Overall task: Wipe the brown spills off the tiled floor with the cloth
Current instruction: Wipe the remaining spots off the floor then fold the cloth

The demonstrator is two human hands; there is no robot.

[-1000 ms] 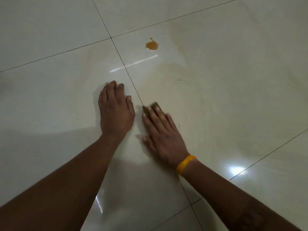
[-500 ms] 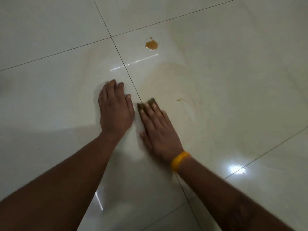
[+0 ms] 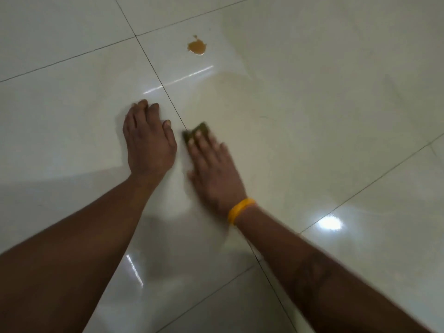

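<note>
The left hand (image 3: pixel 149 143) lies flat on the tiled floor (image 3: pixel 324 116), fingers straight and holding nothing. Just beside it, the right hand (image 3: pixel 213 169), with a yellow wristband (image 3: pixel 240 209), presses straight fingers on the dark cloth (image 3: pixel 195 132), which is blurred. One brown spill (image 3: pixel 197 47) remains further ahead, well apart from the cloth.

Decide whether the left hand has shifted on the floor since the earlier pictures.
No. The left hand stays flat just left of the grout line, as before.

cloth (image 3: pixel 195 132) under right hand (image 3: pixel 213 169), left hand (image 3: pixel 149 145) beside (spill (image 3: pixel 197 47) beyond)
</note>
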